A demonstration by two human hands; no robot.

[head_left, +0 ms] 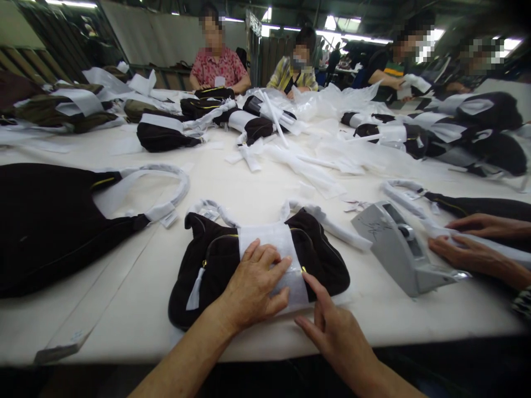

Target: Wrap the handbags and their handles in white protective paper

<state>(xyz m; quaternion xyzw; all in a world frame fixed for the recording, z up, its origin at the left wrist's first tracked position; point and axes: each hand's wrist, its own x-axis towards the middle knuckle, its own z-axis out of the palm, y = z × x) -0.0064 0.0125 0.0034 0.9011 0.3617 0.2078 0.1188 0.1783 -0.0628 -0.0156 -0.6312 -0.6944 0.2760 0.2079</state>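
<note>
A black handbag (327, 260) with gold zips lies on the white table right in front of me. Round its middle goes a band of white wrapping paper (259, 235), and its handles are wrapped in white too. Resting flat on the band, my left hand (257, 282) has its fingers spread. My right hand (336, 331) is at the band's right edge, index finger stretched out near a gold zip pull (303, 270), thumb apart from it. A zip pull wrapped in white (194, 288) hangs on the bag's left side.
A grey tape dispenser (398, 249) stands to the right, beside a co-worker's hands (481, 240) on another wrapped handle. A larger black bag (50, 226) lies at left. Several wrapped bags (161, 132) and plastic sheets (332, 102) cover the far side, where other people work.
</note>
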